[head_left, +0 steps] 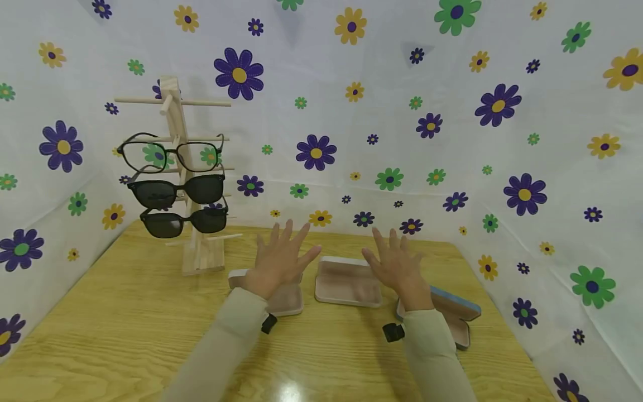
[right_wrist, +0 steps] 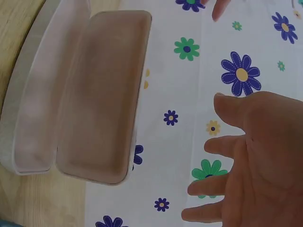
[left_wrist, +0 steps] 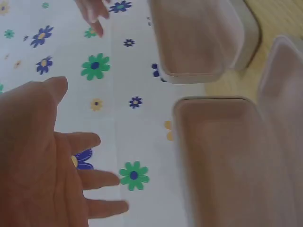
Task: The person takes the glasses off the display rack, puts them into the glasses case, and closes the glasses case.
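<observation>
My left hand [head_left: 278,261] is held above the left eyeglass case [head_left: 287,300], fingers straight and spread, holding nothing. My right hand [head_left: 399,269], also spread and bare, hovers between the middle eyeglass case [head_left: 346,291] and the blue eyeglass case [head_left: 458,304]. All these cases stand with lids raised, showing pinkish-beige linings. In the left wrist view, the left palm [left_wrist: 38,161] is apart from the lined case [left_wrist: 227,156]. Likewise, the right palm [right_wrist: 265,156] touches nothing in the right wrist view, with a lined case [right_wrist: 104,94] off to its side.
A wooden display rack [head_left: 176,120] stands at the back left. On it hang clear glasses with a dark frame [head_left: 171,151] and two pairs of sunglasses, an upper pair [head_left: 203,190] and a lower pair [head_left: 210,221]. Flower-patterned cloth [head_left: 321,111] encloses the wooden table [head_left: 326,357].
</observation>
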`<state>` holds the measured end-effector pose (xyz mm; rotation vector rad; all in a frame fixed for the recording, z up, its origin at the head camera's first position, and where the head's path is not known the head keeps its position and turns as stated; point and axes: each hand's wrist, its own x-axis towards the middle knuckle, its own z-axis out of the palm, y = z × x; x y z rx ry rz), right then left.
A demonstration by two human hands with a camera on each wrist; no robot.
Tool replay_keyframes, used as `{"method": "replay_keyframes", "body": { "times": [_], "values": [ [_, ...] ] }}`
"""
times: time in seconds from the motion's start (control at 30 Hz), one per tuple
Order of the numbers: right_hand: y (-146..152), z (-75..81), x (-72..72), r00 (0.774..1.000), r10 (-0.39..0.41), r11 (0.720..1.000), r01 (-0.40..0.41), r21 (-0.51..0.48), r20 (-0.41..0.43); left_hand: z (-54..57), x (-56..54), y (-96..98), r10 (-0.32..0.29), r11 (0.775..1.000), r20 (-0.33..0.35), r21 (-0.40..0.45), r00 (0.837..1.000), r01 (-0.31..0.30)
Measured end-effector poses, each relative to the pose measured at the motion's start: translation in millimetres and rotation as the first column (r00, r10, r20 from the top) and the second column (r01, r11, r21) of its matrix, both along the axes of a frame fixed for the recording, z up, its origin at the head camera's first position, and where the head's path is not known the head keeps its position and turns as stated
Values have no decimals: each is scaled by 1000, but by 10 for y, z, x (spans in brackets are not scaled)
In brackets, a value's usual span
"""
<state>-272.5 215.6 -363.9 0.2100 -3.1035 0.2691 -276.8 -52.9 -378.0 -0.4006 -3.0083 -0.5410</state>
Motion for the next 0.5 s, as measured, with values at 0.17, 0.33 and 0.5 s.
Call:
{"method": "replay_keyframes", "body": {
  "times": [0.17, 0.33, 0.5],
  "values": [
    [-28, 72, -34, 985, 165, 970, -170, -171, -42, 217, 91, -107, -124, 991, -18, 56, 992, 125],
    [-123, 240, -37, 958, 232, 924, -271, -268, -169, 461, 208, -311, -178, 971, -113, 143, 977, 194],
    [-236, 406, -40, 949, 248, 902, -300, -311, -197, 713, 357, -506, -189, 953, -233, 192, 954, 236]
  ]
}}
